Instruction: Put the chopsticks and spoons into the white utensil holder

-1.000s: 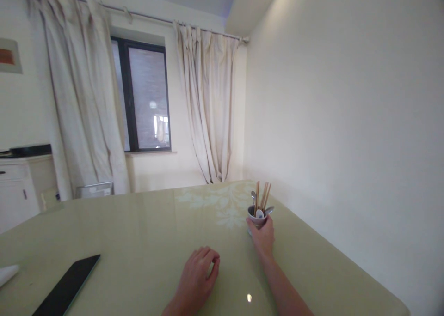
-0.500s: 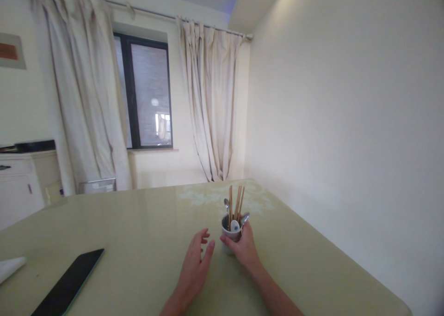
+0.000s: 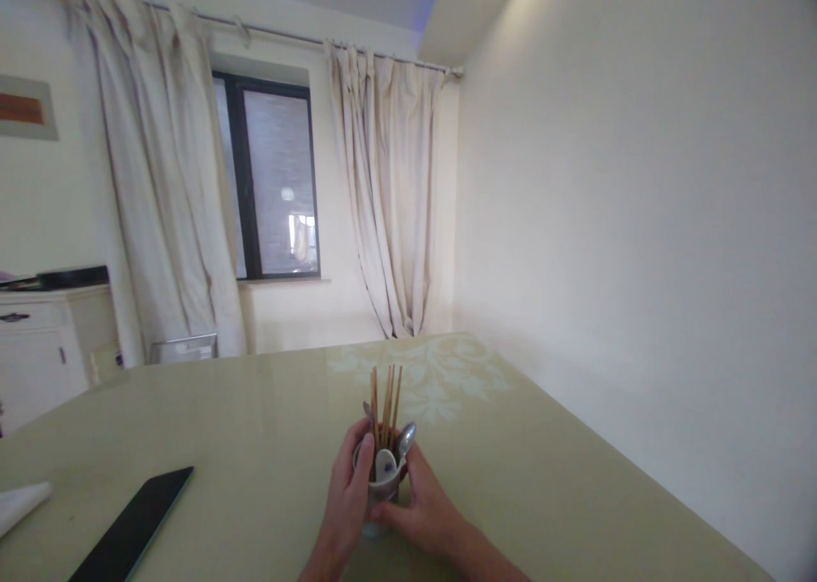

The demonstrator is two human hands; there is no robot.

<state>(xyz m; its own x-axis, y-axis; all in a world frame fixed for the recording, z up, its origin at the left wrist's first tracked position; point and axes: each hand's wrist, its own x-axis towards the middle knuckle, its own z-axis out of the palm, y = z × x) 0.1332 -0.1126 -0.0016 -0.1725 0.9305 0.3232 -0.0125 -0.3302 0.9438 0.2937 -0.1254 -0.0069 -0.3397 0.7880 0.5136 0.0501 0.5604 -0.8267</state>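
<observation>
From the head camera, a small white cup [image 3: 381,480] stands on the green counter [image 3: 255,429], right in front of the person and close to the body. The left hand [image 3: 348,488] is pressed to the cup's left side. The right hand [image 3: 426,510] is pressed to its right side. So the cup sits between the two hands, and both hands are wrapped around it. Neither hand is nearer than the other; they touch it from both sides at the same time.

The cup stands straight up. Thin wooden chopsticks [image 3: 386,403] poke out of the top and point up, leaning only a little. A metal spoon [image 3: 406,439] leans out toward the right hand, and a white spoon [image 3: 385,465] rests inside the rim.

Far off to the left, well apart from the hands, a flat black tablet [image 3: 131,527] lies on the counter. A bit of white paper [image 3: 22,505] lies at the left edge.
</observation>
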